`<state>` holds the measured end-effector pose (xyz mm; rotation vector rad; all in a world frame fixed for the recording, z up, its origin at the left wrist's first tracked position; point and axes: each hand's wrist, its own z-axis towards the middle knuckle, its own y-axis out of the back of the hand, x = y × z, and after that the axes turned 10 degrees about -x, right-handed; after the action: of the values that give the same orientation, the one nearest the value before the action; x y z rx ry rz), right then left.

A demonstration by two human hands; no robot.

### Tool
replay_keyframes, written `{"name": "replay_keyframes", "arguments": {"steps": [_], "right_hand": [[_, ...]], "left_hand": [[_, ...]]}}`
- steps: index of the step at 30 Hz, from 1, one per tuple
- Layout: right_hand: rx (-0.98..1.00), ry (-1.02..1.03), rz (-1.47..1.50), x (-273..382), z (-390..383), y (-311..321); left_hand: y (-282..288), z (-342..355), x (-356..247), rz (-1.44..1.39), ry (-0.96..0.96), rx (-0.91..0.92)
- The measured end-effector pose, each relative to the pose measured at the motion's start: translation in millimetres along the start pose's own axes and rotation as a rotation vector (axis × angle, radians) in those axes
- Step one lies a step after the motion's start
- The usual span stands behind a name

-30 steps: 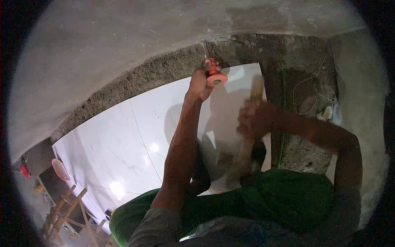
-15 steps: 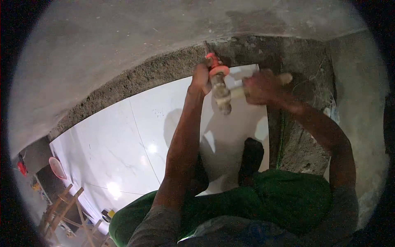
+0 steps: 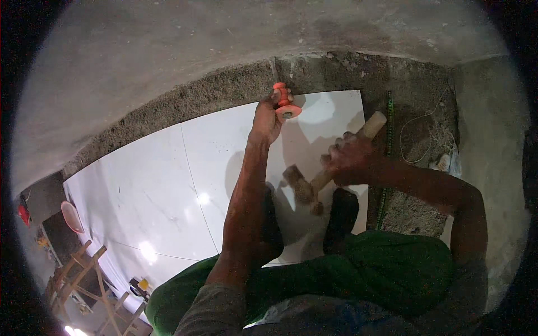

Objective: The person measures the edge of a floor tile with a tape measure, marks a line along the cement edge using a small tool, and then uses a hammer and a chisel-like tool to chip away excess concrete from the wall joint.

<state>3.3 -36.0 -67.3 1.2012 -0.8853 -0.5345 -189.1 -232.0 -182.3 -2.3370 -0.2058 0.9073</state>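
My left hand (image 3: pixel 267 119) is closed around the orange grip of a chisel (image 3: pixel 283 96), just under its round guard's far side. The chisel's metal blade points away from me, its tip against the rough strip at the foot of the wall. My right hand (image 3: pixel 352 159) is wrapped round the pale wooden handle of a hammer (image 3: pixel 302 189). The hammer's head hangs over the white tiles, nearer to me than the chisel and apart from it. Beneath both hands lie large white floor tiles (image 3: pixel 151 179).
A rough concrete strip (image 3: pixel 168 109) runs between the tiles and the plastered wall (image 3: pixel 269 28). At the right lie a green line (image 3: pixel 384 185) and tangled string (image 3: pixel 434 134). A pinkish basin (image 3: pixel 72 217) and a wooden trestle (image 3: pixel 84 274) stand far left. My feet rest on the tiles.
The hammer has swung back from the chisel's end, down toward me. My right hand has drawn nearer to me with it. My left hand has shifted slightly left and nearer, still holding the chisel.
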Motion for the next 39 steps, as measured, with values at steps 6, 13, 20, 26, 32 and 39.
{"name": "replay_keyframes", "arguments": {"steps": [6, 13, 20, 26, 32, 39], "right_hand": [[0.031, 0.217, 0.079, 8, 16, -15], [0.153, -0.438, -0.084, -25, 43, 7], [0.022, 0.044, 0.141, -59, 38, -22], [0.188, -0.362, -0.081, -19, 65, 30], [0.057, -0.501, -0.020, -79, 49, 7], [-0.150, -0.119, -0.075, -24, -13, 23]], "left_hand": [[-11, -7, -10, -0.021, -0.025, -0.033], [-11, 2, -9, 0.049, 0.045, -0.021], [-18, 2, -13, 0.008, 0.027, -0.008], [-5, 22, -25, -0.039, -0.007, 0.016], [-33, 30, -27, -0.076, 0.054, 0.036], [-21, 9, -2, -0.080, 0.049, 0.047]]}}
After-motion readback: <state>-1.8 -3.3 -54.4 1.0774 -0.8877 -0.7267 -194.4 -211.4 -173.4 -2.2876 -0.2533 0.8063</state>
